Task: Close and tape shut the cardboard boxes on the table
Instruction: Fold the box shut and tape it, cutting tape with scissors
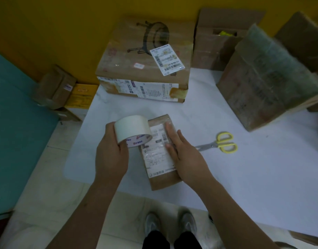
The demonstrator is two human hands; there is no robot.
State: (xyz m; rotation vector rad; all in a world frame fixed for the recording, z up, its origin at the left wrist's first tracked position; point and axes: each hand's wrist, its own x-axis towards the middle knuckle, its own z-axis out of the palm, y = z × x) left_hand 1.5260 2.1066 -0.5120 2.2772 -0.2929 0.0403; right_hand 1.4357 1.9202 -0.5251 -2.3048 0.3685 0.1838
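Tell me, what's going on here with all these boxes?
A person stands at a white table, sealing cardboard boxes. Their left hand grips a roll of white tape just above a small box, while the right hand lies flat on that box's label, fingers straight. Yellow-handled scissors lie on the table to the right, untouched. A large box sits behind, and another box at the back is open.
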